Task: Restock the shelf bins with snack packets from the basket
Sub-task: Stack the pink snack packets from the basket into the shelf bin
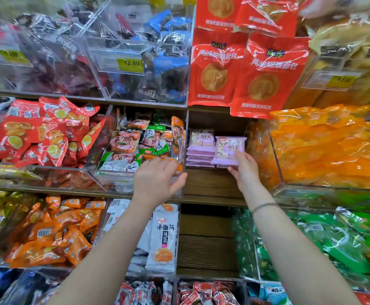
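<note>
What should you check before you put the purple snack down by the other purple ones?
1. Grip of right hand on purple packet: ok.
2. Bare wooden shelf in front of the purple stack: ok.
3. Packet's label matches the stack's: ok.
4. The left hand rests on the clear bin, out of the way: ok.
5. More packets left in the basket: cannot tell, basket not in view.

Below the glossy red plastic bags (pixel 243 69), the shelf (pixel 210 183) is dark grained wood (matt); left of it, a clear smooth plastic bin (pixel 122 179).
</note>
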Motion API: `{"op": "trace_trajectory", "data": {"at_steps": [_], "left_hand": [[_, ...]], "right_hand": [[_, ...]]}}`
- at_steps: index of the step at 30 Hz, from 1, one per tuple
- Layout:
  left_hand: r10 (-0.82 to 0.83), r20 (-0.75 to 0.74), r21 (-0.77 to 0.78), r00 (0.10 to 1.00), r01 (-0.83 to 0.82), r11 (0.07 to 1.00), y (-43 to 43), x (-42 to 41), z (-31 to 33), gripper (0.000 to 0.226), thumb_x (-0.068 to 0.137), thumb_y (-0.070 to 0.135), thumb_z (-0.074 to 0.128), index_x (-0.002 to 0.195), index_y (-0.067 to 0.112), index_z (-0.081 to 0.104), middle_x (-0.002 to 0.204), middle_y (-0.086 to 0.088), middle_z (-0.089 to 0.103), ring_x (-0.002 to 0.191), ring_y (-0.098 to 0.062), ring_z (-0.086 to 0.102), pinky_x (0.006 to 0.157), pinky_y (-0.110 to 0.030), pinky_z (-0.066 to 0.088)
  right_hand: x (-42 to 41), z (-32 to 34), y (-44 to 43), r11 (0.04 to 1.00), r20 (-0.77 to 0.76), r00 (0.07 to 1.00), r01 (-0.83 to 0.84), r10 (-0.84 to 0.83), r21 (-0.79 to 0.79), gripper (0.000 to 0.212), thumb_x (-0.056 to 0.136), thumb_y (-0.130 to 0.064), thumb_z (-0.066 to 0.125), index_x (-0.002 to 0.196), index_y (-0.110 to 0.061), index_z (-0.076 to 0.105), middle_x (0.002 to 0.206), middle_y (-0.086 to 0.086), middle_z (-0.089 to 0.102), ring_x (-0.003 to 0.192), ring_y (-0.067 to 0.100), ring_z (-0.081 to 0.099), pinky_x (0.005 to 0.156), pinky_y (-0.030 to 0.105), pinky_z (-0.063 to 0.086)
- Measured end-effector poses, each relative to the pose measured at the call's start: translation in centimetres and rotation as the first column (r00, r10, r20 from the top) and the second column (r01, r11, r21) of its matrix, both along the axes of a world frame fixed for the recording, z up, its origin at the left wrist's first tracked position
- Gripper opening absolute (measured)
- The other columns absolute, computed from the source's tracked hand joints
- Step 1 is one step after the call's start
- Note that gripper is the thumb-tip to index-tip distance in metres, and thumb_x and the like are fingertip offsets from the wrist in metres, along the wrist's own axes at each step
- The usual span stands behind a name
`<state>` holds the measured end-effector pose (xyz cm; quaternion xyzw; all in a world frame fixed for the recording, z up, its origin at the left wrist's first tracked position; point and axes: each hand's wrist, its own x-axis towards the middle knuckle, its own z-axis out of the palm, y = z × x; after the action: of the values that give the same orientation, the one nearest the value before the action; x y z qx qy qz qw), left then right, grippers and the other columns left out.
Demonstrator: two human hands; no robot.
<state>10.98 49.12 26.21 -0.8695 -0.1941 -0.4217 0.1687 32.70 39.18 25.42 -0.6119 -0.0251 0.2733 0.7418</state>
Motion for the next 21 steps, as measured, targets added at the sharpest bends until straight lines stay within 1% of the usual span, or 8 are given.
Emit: {"op": "trace_trajectory", "data": {"at_steps": [3, 7, 9, 11, 14, 17, 19, 21], "left_hand": [[0.008, 0.03, 0.034, 1.0, -0.009, 0.999, 0.2, 0.2, -0.4, 0.033, 0.086, 0.04, 0.047, 0.063, 0.016, 0.05, 0.058, 0.001, 0.053, 0.056, -0.021, 0.051, 0.054, -0.03, 0.026], [0.019, 0.054, 0.059, 0.998, -0.022, 0.998, 0.2, 0.3, -0.6, 0.037, 0.09, 0.041, 0.042, 0.063, 0.017, 0.05, 0.058, 0.002, 0.053, 0.056, -0.021, 0.051, 0.053, -0.03, 0.028], [0.022, 0.055, 0.047, 0.998, -0.024, 0.999, 0.2, 0.4, -0.7, 0.039, 0.091, 0.041, 0.039, 0.063, 0.017, 0.05, 0.057, 0.001, 0.052, 0.056, -0.021, 0.05, 0.053, -0.03, 0.029], [0.017, 0.065, 0.035, 0.998, -0.019, 0.999, 0.2, 0.4, -0.7, 0.039, 0.091, 0.04, 0.039, 0.062, 0.017, 0.049, 0.057, 0.001, 0.051, 0.055, -0.021, 0.049, 0.053, -0.029, 0.028], [0.026, 0.055, 0.034, 0.998, -0.028, 0.999, 0.1, 0.4, -0.8, 0.035, 0.088, 0.039, 0.046, 0.062, 0.016, 0.049, 0.056, 0.001, 0.051, 0.055, -0.021, 0.049, 0.054, -0.029, 0.027], [0.044, 0.038, 0.029, 0.998, -0.045, 0.999, 0.0, 0.4, -0.7, 0.034, 0.087, 0.039, 0.048, 0.062, 0.016, 0.049, 0.057, 0.001, 0.051, 0.055, -0.021, 0.049, 0.054, -0.029, 0.027], [0.047, 0.03, 0.021, 0.998, -0.048, 0.999, 0.0, 0.3, -0.7, 0.034, 0.087, 0.039, 0.048, 0.063, 0.015, 0.05, 0.056, 0.001, 0.051, 0.055, -0.021, 0.048, 0.054, -0.029, 0.026], [0.038, 0.037, 0.018, 0.999, -0.039, 0.999, 0.1, 0.3, -0.7, 0.034, 0.087, 0.039, 0.048, 0.062, 0.015, 0.05, 0.056, 0.001, 0.051, 0.055, -0.021, 0.048, 0.055, -0.029, 0.026]], "right_hand": [[1.0, 0.4, 1.0, 0.99, -0.115, 0.99, 0.094, -0.081, 0.108, 0.029, 0.092, -0.025, 0.06, 0.117, -0.011, 0.056, 0.123, 0.009, 0.061, 0.098, 0.017, 0.061, 0.072, 0.022, 0.052], [0.5, -1.1, 0.5, 0.978, -0.077, 0.993, 0.1, -0.087, 0.182, 0.064, 0.091, -0.026, 0.061, 0.142, -0.003, 0.031, 0.138, 0.01, 0.046, 0.121, 0.019, 0.051, 0.099, 0.025, 0.041], [-0.4, -2.5, -0.4, 0.995, 0.039, 0.995, 0.092, -0.094, 0.043, 0.066, 0.09, -0.023, 0.061, 0.145, -0.007, 0.027, 0.139, 0.008, 0.043, 0.12, 0.016, 0.048, 0.101, 0.027, 0.039], [-1.1, -3.6, -1.5, 0.979, 0.257, 0.964, 0.114, -0.068, -0.17, 0.05, 0.09, -0.019, 0.06, 0.135, -0.014, 0.041, 0.133, 0.005, 0.048, 0.108, 0.013, 0.054, 0.097, 0.029, 0.044], [-0.6, -3.8, -2.1, 0.864, 0.654, 0.703, 0.113, 0.279, -0.49, 0.012, 0.089, -0.014, 0.055, 0.099, -0.02, 0.059, 0.102, 0.0, 0.061, 0.082, 0.011, 0.057, 0.076, 0.029, 0.046], [0.8, -2.4, -0.7, 0.647, 0.593, 0.469, 0.058, 0.654, -0.76, 0.014, 0.09, -0.019, 0.05, 0.085, -0.016, 0.063, 0.088, 0.001, 0.062, 0.08, 0.02, 0.056, 0.068, 0.027, 0.04], [2.1, -1.5, 0.7, 0.55, 0.494, 0.48, 0.028, 0.725, -0.834, 0.02, 0.093, -0.02, 0.047, 0.079, -0.015, 0.06, 0.085, 0.004, 0.06, 0.083, 0.024, 0.056, 0.069, 0.028, 0.039], [3.3, -1.0, 1.9, 0.535, 0.463, 0.525, 0.019, 0.714, -0.845, 0.023, 0.095, -0.018, 0.044, 0.078, -0.013, 0.058, 0.086, 0.008, 0.059, 0.085, 0.026, 0.056, 0.071, 0.027, 0.038]]}}
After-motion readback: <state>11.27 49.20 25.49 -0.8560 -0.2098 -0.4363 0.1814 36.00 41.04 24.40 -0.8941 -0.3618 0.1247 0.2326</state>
